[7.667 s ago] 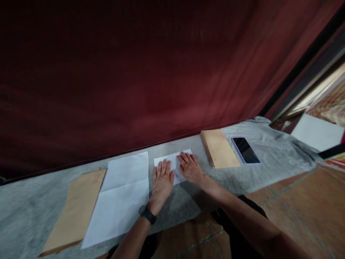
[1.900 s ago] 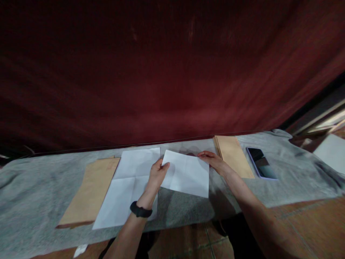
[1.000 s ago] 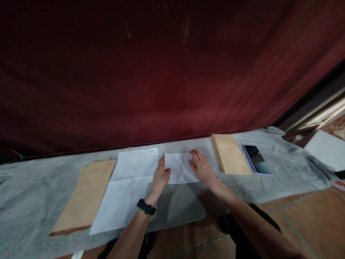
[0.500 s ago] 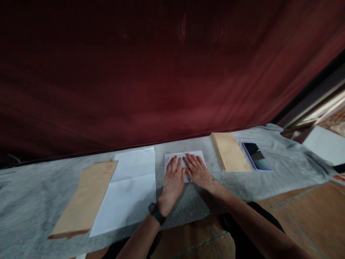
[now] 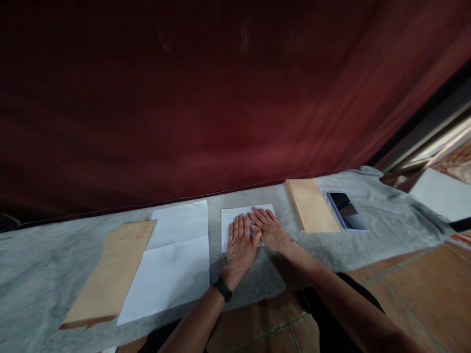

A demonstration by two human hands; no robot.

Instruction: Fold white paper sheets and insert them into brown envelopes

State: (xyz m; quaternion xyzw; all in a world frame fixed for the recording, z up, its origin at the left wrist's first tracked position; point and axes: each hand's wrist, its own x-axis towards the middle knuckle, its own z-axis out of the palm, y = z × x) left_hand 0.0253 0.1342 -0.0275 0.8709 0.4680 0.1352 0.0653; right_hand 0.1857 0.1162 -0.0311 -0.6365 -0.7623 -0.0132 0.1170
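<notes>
A white sheet of paper (image 5: 228, 216), small and apparently folded, lies flat on the grey cloth. My left hand (image 5: 242, 242) presses on its lower left part, palm down with the fingers stretched out. On the right half of the same paper rests my right hand (image 5: 271, 230), flat with its fingers spread. The two hands nearly meet at the thumbs, and they cover much of the paper. A larger white sheet (image 5: 176, 264) with a crease across it is to the left of my left hand.
Brown envelopes (image 5: 114, 269) lie at the left, partly against the large sheet. Right of my hands is a neat stack of brown envelopes (image 5: 312, 206), then a phone (image 5: 348, 212) in a purple case. The grey cloth (image 5: 397, 220) meets a dark red curtain (image 5: 235, 122) behind.
My left hand has slid down and slightly right across the paper, uncovering its upper left area. My right hand has stayed nearly in place. The view has shifted slightly.
</notes>
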